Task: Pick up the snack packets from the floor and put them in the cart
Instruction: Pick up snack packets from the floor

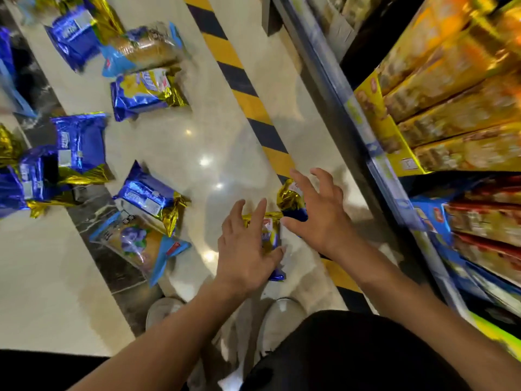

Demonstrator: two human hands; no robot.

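**Bare arms, black bottoms, pale shoes**

Both forearms are bare from the bottom edge of the view to the wrist, with no sleeve on either. The left hand (pixel 245 249) and the right hand (pixel 321 215) are ungloved, and I see no ring, watch or band on them. Below, the person wears a black garment (pixel 352 354) over the legs. On the feet are whitish, rounded-toe shoes (pixel 282 317), the left one partly hidden behind the left forearm.

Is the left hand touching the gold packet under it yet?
Cannot tell. In the head view, the left hand overlaps the gold packet, fingers spread, but contact or gap isn't visible.
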